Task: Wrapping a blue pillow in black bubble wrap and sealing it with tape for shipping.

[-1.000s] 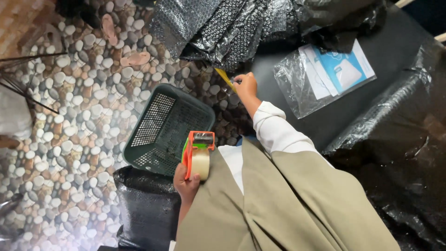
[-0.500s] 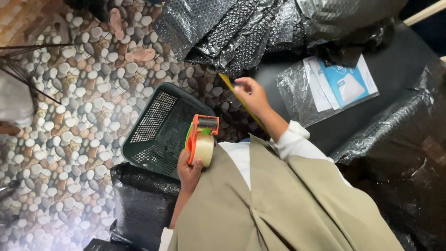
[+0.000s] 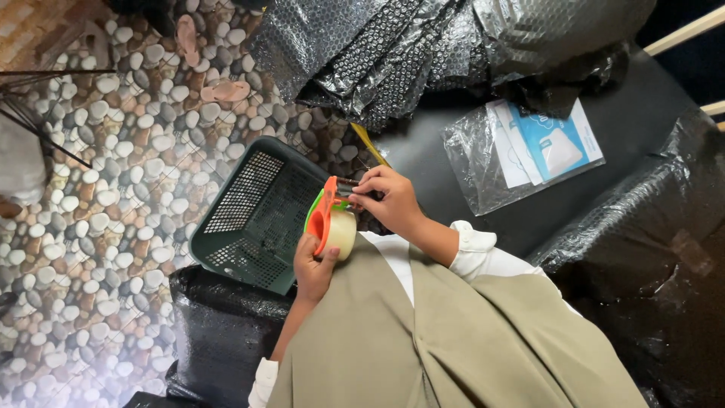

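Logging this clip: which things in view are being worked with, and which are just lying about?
In hand: tape dispenser, held by left hand; right hand pinching at its top.

Lying about: green basket, bubble wrap, clear bag of papers, sandals.

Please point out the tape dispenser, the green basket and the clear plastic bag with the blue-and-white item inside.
tape dispenser (image 3: 332, 227), head view, on the tape roll and orange frame.
green basket (image 3: 260, 215), head view, on its mesh wall.
clear plastic bag (image 3: 483, 162), head view, on its crinkled left part.
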